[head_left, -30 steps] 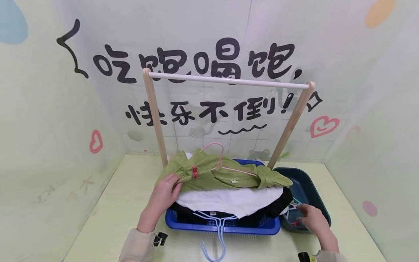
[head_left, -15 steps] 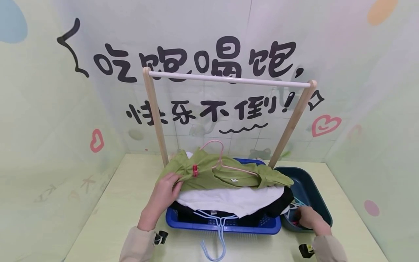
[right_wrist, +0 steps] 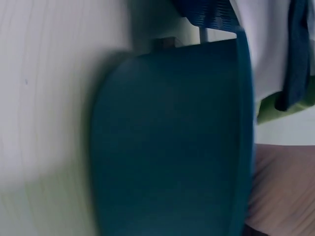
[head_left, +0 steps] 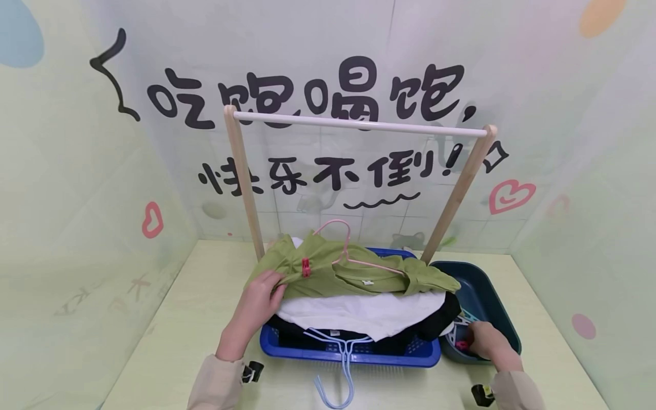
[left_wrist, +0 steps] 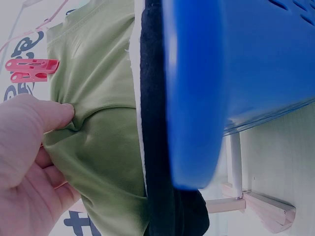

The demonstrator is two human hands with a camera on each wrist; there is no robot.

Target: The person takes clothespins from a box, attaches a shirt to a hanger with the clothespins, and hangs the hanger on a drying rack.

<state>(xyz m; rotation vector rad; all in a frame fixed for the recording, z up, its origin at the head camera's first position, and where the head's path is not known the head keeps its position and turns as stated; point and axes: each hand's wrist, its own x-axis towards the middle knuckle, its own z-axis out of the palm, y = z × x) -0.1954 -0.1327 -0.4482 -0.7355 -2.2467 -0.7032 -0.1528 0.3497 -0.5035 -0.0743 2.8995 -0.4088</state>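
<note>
My left hand point(head_left: 258, 302) pinches the left shoulder of a green shirt point(head_left: 318, 287) between thumb and fingers. Beside that grip, a red clothespin point(head_left: 306, 267) is clipped on the shirt, also seen in the left wrist view as a red clothespin point(left_wrist: 34, 69). A pink hanger point(head_left: 333, 221) sits at the shirt's neck, hook up. At the right, my right hand point(head_left: 487, 341) reaches down into a dark green tub point(head_left: 474, 285), its fingertips hidden. Next to it in the tub lie a red clothespin point(head_left: 462, 345) and pale clothespins point(head_left: 465, 317). I cannot tell what the right fingers hold.
Under the green shirt, a white garment point(head_left: 353, 313) and a black one point(head_left: 435, 322) lie on a blue basket point(head_left: 353, 359). Light-blue hangers point(head_left: 346, 370) hang over its front edge. Behind stands a rack with wooden posts point(head_left: 456, 199) and a white rod point(head_left: 359, 124).
My right hand has lowered deeper into the dark green tub, and the red clothespin there now shows more. My left hand keeps its grip on the green shirt.
</note>
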